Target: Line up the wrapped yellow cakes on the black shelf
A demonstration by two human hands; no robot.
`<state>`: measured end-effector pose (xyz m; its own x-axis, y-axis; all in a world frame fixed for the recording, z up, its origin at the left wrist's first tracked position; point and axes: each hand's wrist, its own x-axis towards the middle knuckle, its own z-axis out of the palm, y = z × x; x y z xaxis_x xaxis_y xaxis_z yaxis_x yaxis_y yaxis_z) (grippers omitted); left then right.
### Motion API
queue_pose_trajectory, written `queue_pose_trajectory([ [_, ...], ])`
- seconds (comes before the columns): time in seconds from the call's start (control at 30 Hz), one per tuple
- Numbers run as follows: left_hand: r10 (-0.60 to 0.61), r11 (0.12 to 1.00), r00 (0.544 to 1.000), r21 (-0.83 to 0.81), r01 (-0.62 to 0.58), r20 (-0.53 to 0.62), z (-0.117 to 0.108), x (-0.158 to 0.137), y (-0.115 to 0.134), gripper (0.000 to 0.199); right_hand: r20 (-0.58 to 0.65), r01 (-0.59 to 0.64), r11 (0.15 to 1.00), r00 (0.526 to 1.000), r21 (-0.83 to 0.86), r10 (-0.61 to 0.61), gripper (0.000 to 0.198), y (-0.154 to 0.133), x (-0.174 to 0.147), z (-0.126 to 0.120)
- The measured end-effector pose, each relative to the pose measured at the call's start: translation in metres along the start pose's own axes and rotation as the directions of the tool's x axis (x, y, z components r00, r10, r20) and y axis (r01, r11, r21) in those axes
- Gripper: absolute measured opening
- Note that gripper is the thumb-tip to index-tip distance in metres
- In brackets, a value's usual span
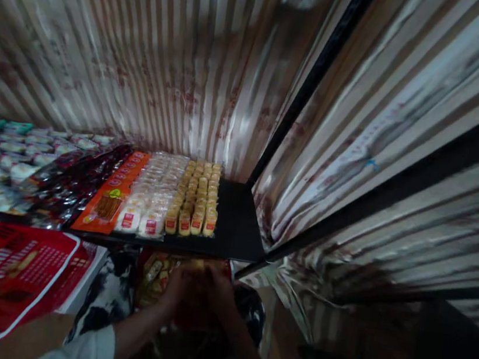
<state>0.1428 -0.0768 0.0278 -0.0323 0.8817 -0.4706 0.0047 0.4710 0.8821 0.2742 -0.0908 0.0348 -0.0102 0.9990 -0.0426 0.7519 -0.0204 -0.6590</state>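
Note:
Below the front edge of a black shelf (240,226), both my hands are over a red box (219,268) holding small yellow wrapped snacks (155,271). My left hand (179,283) is closed, with its fingers curled at the box's middle. Close beside it, my right hand (220,287) is also closed, over the box's right part. A dim yellowish shape shows between the fingertips; shadow and blur hide what it is. On the shelf just above stand rows of yellow packaged cakes (193,203), with white wrapped packs (151,197) to their left.
Further left on the shelf lie an orange packet (109,197), dark shiny packets (75,181) and white packets (22,154). A red printed bag (10,273) lies below at left. Black posts (318,84) and striped sheeting (171,58) bound the shelf.

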Motion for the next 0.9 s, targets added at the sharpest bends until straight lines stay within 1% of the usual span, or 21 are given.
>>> queue_pose_trajectory([
  [0.07,0.053,0.998,0.998,-0.016,-0.053,0.045,0.005,-0.004,0.024,0.007,-0.067,0.069,0.997,0.996,0.041,-0.066,0.031,-0.007,0.002,-0.024],
  [0.1,0.09,0.995,0.991,-0.04,-0.086,0.102,0.008,-0.006,0.04,0.006,-0.111,0.085,0.995,0.991,0.055,-0.079,0.031,-0.01,0.005,-0.037],
  [0.17,0.133,0.989,0.975,-0.088,-0.118,0.178,0.016,-0.006,0.077,0.002,-0.201,0.088,0.991,0.977,0.097,-0.067,0.032,-0.018,0.019,-0.061],
  [0.2,0.139,0.988,0.971,-0.092,-0.123,0.194,0.021,-0.004,0.096,0.001,-0.243,0.086,0.988,0.969,0.13,-0.052,0.033,-0.021,0.028,-0.072],
  [0.27,0.162,0.985,0.968,-0.092,-0.147,0.19,0.032,0.004,0.13,0.006,-0.316,0.085,0.973,0.949,0.213,-0.013,0.036,-0.024,0.052,-0.088],
  [0.33,0.191,0.981,0.957,-0.074,-0.179,0.218,0.043,0.018,0.156,0.014,-0.38,0.11,0.955,0.925,0.276,0.003,0.037,-0.022,0.08,-0.098],
  [0.4,0.192,0.981,0.955,-0.027,-0.191,0.226,0.053,0.038,0.173,0.023,-0.418,0.13,0.941,0.908,0.314,0.014,0.036,-0.017,0.11,-0.102],
  [0.47,0.209,0.971,0.953,0.07,-0.229,0.218,0.062,0.06,0.183,0.029,-0.435,0.133,0.934,0.9,0.333,0.027,0.036,-0.009,0.139,-0.102],
  [0.5,0.241,0.952,0.945,0.136,-0.275,0.219,0.066,0.071,0.187,0.032,-0.441,0.127,0.934,0.897,0.334,0.036,0.036,-0.004,0.153,-0.102],
  [0.53,0.29,0.914,0.928,0.219,-0.341,0.232,0.07,0.081,0.19,0.034,-0.446,0.117,0.937,0.894,0.33,0.046,0.036,0.0,0.166,-0.102],
  [0.57,0.348,0.854,0.903,0.313,-0.417,0.253,0.073,0.091,0.194,0.036,-0.452,0.104,0.941,0.89,0.323,0.057,0.036,0.004,0.179,-0.101],
  [0.6,0.403,0.768,0.871,0.413,-0.489,0.281,0.076,0.1,0.197,0.039,-0.459,0.092,0.945,0.886,0.315,0.067,0.036,0.008,0.191,-0.101],
  [0.63,0.458,0.656,0.83,0.509,-0.557,0.318,0.079,0.108,0.2,0.042,-0.466,0.084,0.949,0.882,0.304,0.071,0.035,0.012,0.202,-0.1],
  [0.7,0.529,0.379,0.738,0.662,-0.647,0.419,0.084,0.122,0.206,0.048,-0.49,0.072,0.958,0.868,0.278,0.077,0.034,0.019,0.224,-0.1],
  [0.73,0.537,0.243,0.701,0.709,-0.662,0.47,0.087,0.127,0.208,0.05,-0.504,0.067,0.963,0.86,0.262,0.077,0.034,0.023,0.235,-0.1],
  [0.77,0.532,0.129,0.675,0.739,-0.661,0.511,0.089,0.133,0.209,0.051,-0.519,0.063,0.968,0.852,0.245,0.076,0.034,0.026,0.245,-0.099],
  [0.8,0.519,0.043,0.663,0.758,-0.651,0.54,0.092,0.138,0.211,0.052,-0.53,0.056,0.972,0.845,0.229,0.076,0.033,0.029,0.254,-0.099],
  [0.83,0.5,-0.02,0.66,0.77,-0.638,0.56,0.094,0.144,0.212,0.054,-0.536,0.05,0.974,0.841,0.219,0.077,0.033,0.033,0.263,-0.098],
  [0.9,0.462,-0.1,0.659,0.774,-0.625,0.593,0.098,0.154,0.215,0.055,-0.533,0.04,0.978,0.842,0.206,0.078,0.033,0.038,0.279,-0.096],
])
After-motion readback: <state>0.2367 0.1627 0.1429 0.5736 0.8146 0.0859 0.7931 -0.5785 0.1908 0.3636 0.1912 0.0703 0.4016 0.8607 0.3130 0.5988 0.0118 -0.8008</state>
